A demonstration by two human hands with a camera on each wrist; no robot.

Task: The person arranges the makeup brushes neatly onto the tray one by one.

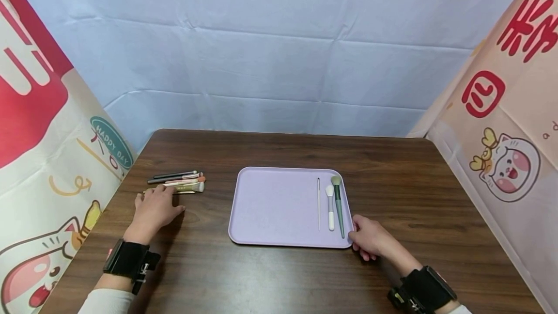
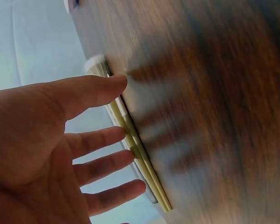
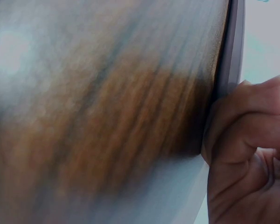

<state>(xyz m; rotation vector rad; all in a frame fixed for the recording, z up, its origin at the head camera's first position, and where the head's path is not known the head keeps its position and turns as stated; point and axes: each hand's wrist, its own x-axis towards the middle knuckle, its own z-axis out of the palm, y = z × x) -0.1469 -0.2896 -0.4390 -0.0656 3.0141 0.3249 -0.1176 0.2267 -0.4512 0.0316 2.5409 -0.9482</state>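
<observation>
Prob going for brushes [image 1: 186, 182] frame-left with loose left hand [image 1: 156, 210], pinching tray [image 1: 279, 207] mid-frame with right hand [image 1: 370, 239], likely needing finger-closing next.

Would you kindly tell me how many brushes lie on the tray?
3, toward the right of the tray: a thin brush, a white brush beside it, and a green brush rightmost. None seems hidden.
</observation>
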